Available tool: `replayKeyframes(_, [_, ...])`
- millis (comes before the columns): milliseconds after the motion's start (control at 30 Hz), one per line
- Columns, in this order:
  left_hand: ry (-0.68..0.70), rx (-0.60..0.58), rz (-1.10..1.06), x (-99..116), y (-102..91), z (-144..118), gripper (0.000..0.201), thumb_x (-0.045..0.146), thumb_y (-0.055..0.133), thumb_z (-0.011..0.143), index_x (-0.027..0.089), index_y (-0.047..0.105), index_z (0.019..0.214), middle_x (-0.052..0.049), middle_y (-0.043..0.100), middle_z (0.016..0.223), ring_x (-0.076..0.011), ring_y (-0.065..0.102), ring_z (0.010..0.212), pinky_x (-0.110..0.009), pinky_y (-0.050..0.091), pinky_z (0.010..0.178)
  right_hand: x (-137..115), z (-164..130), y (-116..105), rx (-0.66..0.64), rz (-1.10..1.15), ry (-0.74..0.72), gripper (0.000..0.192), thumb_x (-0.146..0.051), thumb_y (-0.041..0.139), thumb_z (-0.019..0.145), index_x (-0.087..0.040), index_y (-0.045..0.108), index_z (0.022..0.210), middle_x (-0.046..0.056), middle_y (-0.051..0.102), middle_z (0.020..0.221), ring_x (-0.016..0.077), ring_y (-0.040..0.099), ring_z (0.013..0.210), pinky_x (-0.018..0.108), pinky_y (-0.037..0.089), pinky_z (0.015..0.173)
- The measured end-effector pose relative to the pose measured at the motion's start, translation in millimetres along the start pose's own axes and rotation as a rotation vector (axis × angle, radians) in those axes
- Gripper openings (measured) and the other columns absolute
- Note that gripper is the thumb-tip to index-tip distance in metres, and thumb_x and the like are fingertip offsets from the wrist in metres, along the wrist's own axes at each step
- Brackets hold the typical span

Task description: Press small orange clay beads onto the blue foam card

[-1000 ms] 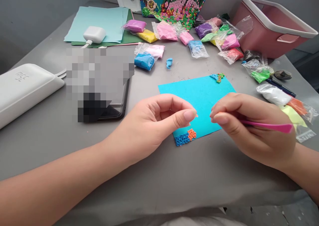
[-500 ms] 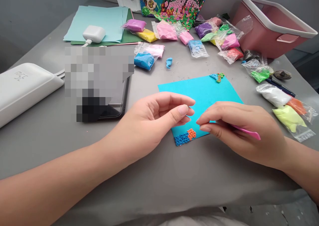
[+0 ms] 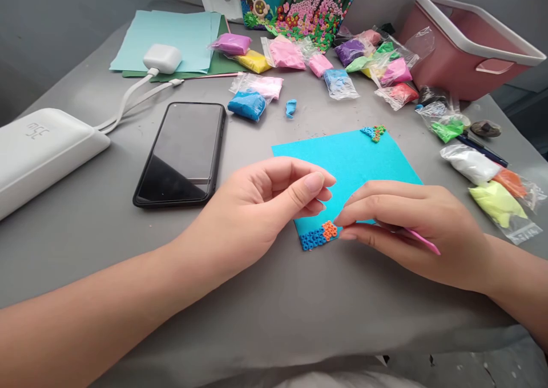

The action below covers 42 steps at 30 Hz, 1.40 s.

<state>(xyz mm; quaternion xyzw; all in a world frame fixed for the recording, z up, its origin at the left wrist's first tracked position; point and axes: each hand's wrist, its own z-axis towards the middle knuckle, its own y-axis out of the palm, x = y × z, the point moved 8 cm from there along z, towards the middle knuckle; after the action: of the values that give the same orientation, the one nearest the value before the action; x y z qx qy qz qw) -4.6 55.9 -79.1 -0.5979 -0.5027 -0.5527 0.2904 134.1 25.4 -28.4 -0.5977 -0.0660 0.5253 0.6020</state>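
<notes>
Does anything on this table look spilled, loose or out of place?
One small blue clay lump lies bare on the grey table, outside any bag, beside the bagged blue clay. Otherwise nothing looks spilled or damaged.

- Right hand [image 3: 411,228] lowered toward 7 o'clock since a second ago, fingertips [image 3: 342,228] now just beside the orange clay rings [image 3: 329,230] at the blue sheet's [image 3: 355,160] near corner.
- Pink tool [image 3: 422,241] tipped from near level to a slant toward 4 o'clock, less of it showing past the palm.
- Left hand [image 3: 261,211] drawn slightly back toward 9 o'clock, pinch still closed.
- More of the sheet's 3 o'clock edge uncovered.
- Yellow clay bag [image 3: 496,202] no longer hidden.
</notes>
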Motion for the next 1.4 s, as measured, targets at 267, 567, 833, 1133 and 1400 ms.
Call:
replayKeyframes(267, [0.004,0.012,0.01,1.5,0.0,-0.1,0.018,0.04,0.074,0.089,0.024,0.077,0.082,0.009,0.073,0.079,-0.0036,0.068,0.077,-0.009,0.058,0.073,12.0,-4.8,18.6,-0.194,0.067,0.068,0.005,-0.015,0.065,0.095,-0.019,0.067,0.098,0.001,0.071,0.094,0.0095,0.067,0.085,0.02,0.052,0.074])
replayKeyframes(567, [0.004,0.002,0.036,2.4,-0.2,-0.9,0.018,0.04,0.073,0.09,0.024,0.077,0.082,0.009,0.073,0.08,-0.0041,0.068,0.079,-0.009,0.057,0.074,10.3,-8.5,14.3,-0.12,0.038,0.021,0.017,-0.02,0.063,0.097,-0.024,0.07,0.111,0.004,0.068,0.1,0.0117,0.067,0.08,0.024,0.054,0.07])
replayKeyframes(833, [-0.009,-0.003,0.062,2.4,0.2,-1.5,0.019,0.04,0.072,0.091,0.024,0.076,0.082,0.008,0.073,0.081,-0.0049,0.068,0.08,-0.01,0.057,0.075,14.6,-7.4,15.0,-0.135,-0.007,0.064,0.016,-0.019,0.063,0.097,-0.024,0.07,0.109,0.004,0.065,0.097,0.013,0.065,0.077,0.025,0.053,0.067])
replayKeyframes(1133, [-0.005,-0.032,0.112,-0.1,-0.3,-0.8,0.021,0.043,0.07,0.091,0.025,0.075,0.083,0.007,0.073,0.082,-0.0074,0.068,0.082,-0.015,0.056,0.079,13.1,-7.1,15.1,-0.118,0.021,0.068,0.017,-0.011,0.06,0.096,-0.024,0.071,0.098,0.001,0.061,0.093,0.0086,0.06,0.072,0.021,0.047,0.062])
replayKeyframes(1400, [-0.035,-0.14,0.141,-2.5,7.6,0.0,0.023,0.045,0.069,0.091,0.023,0.074,0.082,0.003,0.075,0.082,-0.0128,0.071,0.083,-0.021,0.057,0.08,13.9,-6.8,18.1,-0.137,-0.009,0.07,0.017,-0.019,0.058,0.098,-0.022,0.074,0.103,0.006,0.066,0.095,0.0117,0.064,0.072,0.025,0.05,0.059])
